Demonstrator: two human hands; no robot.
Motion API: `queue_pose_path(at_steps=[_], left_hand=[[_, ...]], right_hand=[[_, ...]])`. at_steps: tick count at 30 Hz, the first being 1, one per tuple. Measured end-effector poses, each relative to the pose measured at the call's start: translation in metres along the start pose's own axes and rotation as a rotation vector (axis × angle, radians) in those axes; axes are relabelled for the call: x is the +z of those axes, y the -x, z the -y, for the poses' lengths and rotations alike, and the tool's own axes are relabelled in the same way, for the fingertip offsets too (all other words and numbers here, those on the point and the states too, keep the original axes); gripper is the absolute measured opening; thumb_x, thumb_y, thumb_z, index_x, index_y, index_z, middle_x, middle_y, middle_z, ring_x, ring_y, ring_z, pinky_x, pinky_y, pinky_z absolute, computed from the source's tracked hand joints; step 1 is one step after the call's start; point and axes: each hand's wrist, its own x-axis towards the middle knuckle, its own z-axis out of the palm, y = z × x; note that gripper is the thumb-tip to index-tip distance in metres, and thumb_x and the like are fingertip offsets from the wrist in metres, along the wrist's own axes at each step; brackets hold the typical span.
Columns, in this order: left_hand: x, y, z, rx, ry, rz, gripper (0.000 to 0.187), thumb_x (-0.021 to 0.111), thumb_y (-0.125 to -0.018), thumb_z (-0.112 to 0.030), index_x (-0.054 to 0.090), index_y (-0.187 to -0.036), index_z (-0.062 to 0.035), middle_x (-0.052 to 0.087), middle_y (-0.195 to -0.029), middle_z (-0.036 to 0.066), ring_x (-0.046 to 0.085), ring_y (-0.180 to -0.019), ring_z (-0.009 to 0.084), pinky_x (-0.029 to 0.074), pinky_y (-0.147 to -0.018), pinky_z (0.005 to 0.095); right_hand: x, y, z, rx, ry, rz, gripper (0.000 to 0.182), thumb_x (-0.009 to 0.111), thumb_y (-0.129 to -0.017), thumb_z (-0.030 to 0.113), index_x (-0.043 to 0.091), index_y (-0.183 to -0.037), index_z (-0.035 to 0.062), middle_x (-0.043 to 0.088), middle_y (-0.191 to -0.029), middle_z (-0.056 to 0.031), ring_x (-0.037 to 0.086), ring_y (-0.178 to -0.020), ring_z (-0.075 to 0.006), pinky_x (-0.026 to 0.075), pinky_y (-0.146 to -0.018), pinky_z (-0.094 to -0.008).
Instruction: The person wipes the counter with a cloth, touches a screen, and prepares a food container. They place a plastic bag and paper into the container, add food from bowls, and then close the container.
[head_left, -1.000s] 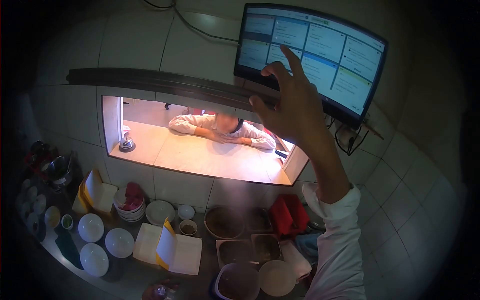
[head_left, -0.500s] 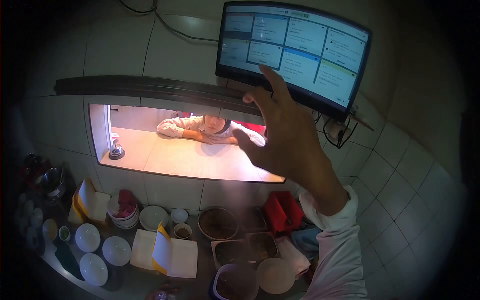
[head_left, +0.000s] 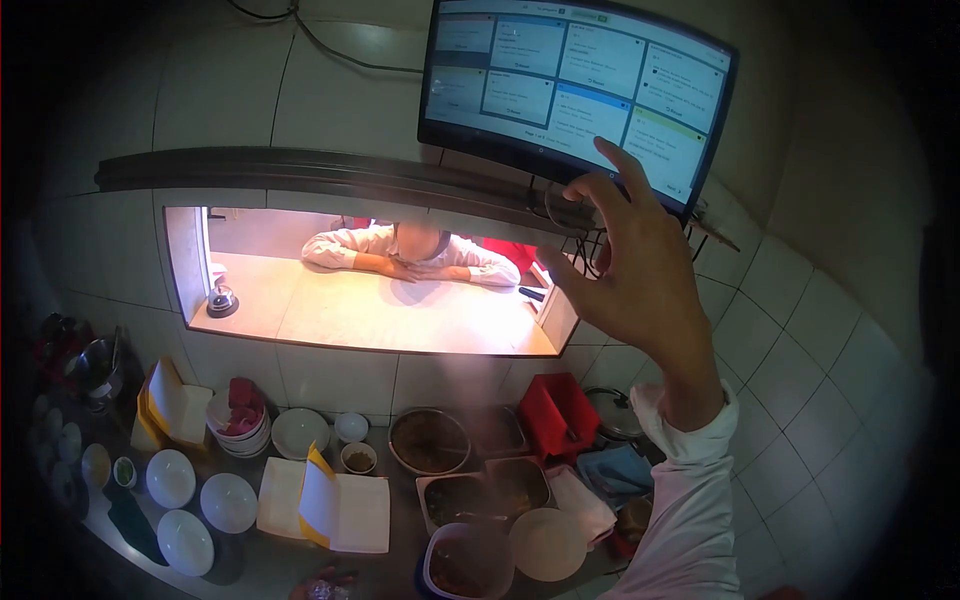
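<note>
My right hand (head_left: 640, 270) is raised in front of the wall-mounted screen (head_left: 570, 75), empty, with its fingers bent and apart. The index fingertip overlaps the lower part of the display, over one of the order cards with a blue header. My thumb points left, towards the serving hatch. The display shows two rows of cards with small text. My left hand is out of view.
Beyond the lit hatch (head_left: 380, 310), a person (head_left: 415, 255) leans on folded arms near a call bell (head_left: 222, 301). Below stand white bowls (head_left: 228, 502), open takeaway boxes (head_left: 360, 510), food pans (head_left: 430, 440), a red bin (head_left: 557, 415) and a plastic tub (head_left: 468, 565).
My right hand has moved right and slightly down across the screen. The view has shifted a little, and the person in the hatch has lowered their head.
</note>
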Motion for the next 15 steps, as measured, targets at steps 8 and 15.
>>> queue_pose_path(at_steps=[8,15], left_hand=[[-0.002,-0.001,-0.002,0.003,-0.002,0.015,0.077,0.061,-0.082,-0.031,0.029,-0.146,-0.0047,0.043,-0.141,0.022,0.046,-0.127,0.0333,0.04,-0.104,0.0403],[-0.001,-0.002,0.0,0.027,-0.008,0.039,0.077,0.061,-0.082,-0.032,0.029,-0.147,-0.0046,0.043,-0.141,0.022,0.046,-0.127,0.0332,0.04,-0.104,0.0402]], right_hand=[[0.002,0.005,-0.018,0.035,0.074,-0.044,0.048,0.077,-0.067,0.025,0.058,-0.106,0.0035,0.043,-0.14,-0.0171,0.06,-0.052,-0.0157,0.051,-0.054,-0.03],[0.005,0.001,-0.032,0.038,0.089,-0.07,0.048,0.078,-0.068,0.026,0.058,-0.105,0.0043,0.043,-0.139,-0.0166,0.062,-0.055,-0.0163,0.051,-0.054,-0.0309]])
